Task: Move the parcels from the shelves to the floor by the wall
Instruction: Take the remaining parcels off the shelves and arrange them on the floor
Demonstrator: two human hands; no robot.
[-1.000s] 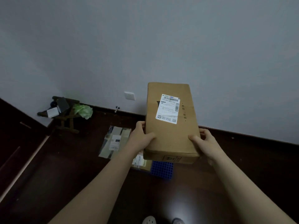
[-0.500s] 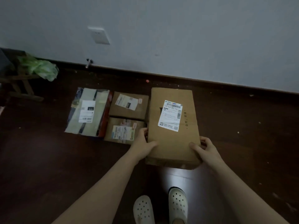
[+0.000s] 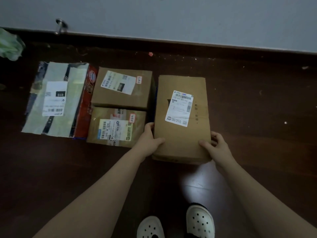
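I see long brown cardboard parcel (image 3: 181, 136), white barcode label on top, low at dark floor (image 3: 257, 109) near wall (image 3: 171, 14), just right of smaller boxes (image 3: 142, 98). My left hand (image 3: 149, 140) and right hand (image 3: 217, 145) both clasp its near corners, thumbs on top

held box (image 3: 182, 121): matt cardboard, paper label | floor (image 3: 257, 117): dark glossy wood, perhaps laminate | clogs (image 3: 199, 220): white plastic
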